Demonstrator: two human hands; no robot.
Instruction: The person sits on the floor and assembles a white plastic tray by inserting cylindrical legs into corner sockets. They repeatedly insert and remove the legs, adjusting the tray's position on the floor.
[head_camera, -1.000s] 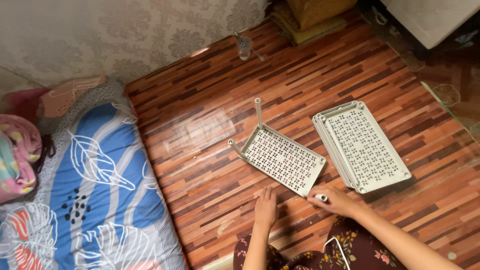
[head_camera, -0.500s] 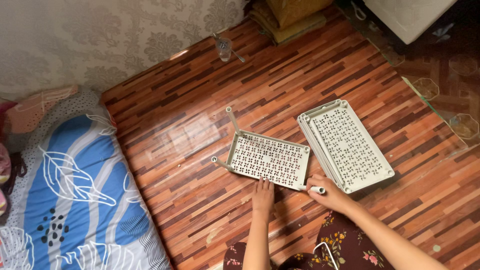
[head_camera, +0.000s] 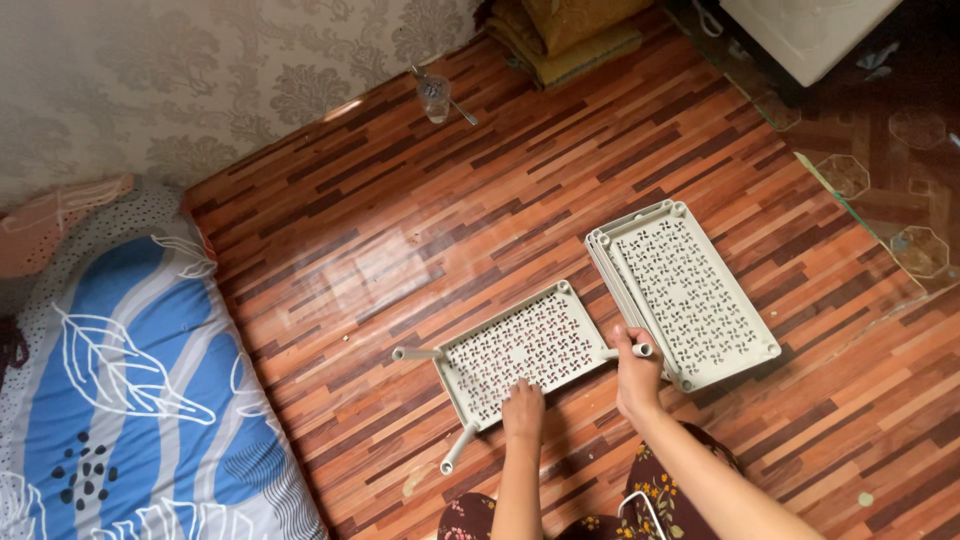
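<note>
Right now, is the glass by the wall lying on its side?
No, the glass stands upright on the wooden floor near the wall.

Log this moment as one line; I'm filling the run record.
left hand: flat on perforated shelf tray | right hand: gripping leg tube at tray corner | stacked trays: beside, on wood floor

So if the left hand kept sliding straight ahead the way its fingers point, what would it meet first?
The left hand already rests on the perforated grey tray. Straight ahead it would cross that tray to its far rim, then bare wooden floor. Nothing else appears in that line, though depth is hard to judge.
</note>
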